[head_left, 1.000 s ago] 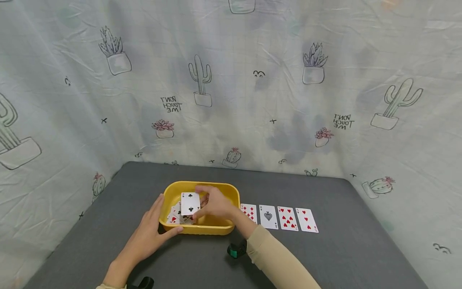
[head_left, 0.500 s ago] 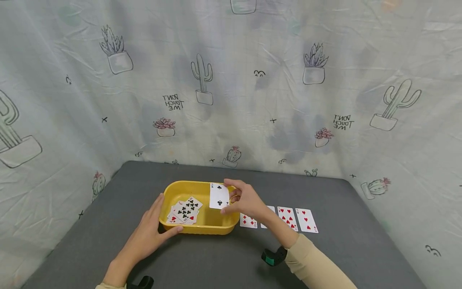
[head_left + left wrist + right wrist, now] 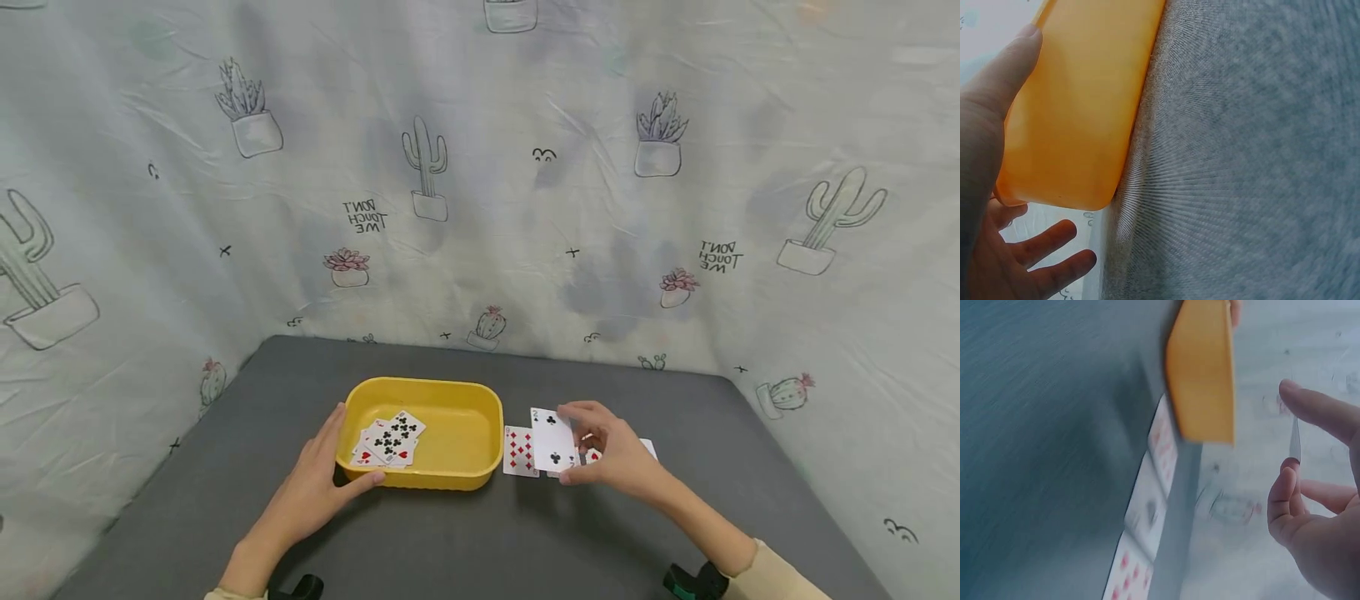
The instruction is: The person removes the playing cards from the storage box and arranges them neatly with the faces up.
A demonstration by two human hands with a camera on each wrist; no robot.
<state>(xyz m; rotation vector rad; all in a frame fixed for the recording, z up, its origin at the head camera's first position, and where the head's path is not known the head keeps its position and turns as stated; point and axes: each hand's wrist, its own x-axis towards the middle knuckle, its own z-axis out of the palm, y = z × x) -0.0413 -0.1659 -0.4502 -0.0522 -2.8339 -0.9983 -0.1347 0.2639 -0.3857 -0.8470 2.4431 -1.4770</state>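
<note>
My right hand [image 3: 611,450] pinches a two of clubs playing card [image 3: 551,440] between thumb and fingers, held by its edges. The card hovers face up over a row of face-up cards, overlapping a diamonds card [image 3: 519,452] and covering most of an ace of spades [image 3: 1147,503]. In the right wrist view the held card shows as a thin edge. My left hand [image 3: 311,475] rests against the left end of a yellow plastic tray [image 3: 420,480], thumb along the front rim, other fingers at the side. In the left wrist view, two fingers spread free of the wall.
Several playing cards [image 3: 390,440] lie in a loose pile in the tray's left part. Hearts cards in the row, one seen clearly in the right wrist view [image 3: 1127,572], are mostly behind the right hand. A cactus-print curtain [image 3: 487,208] hangs behind the grey table [image 3: 450,550].
My right hand has carried the two of clubs from above the tray's pile, over its right side, to the row of cards. The left hand stays at the tray.
</note>
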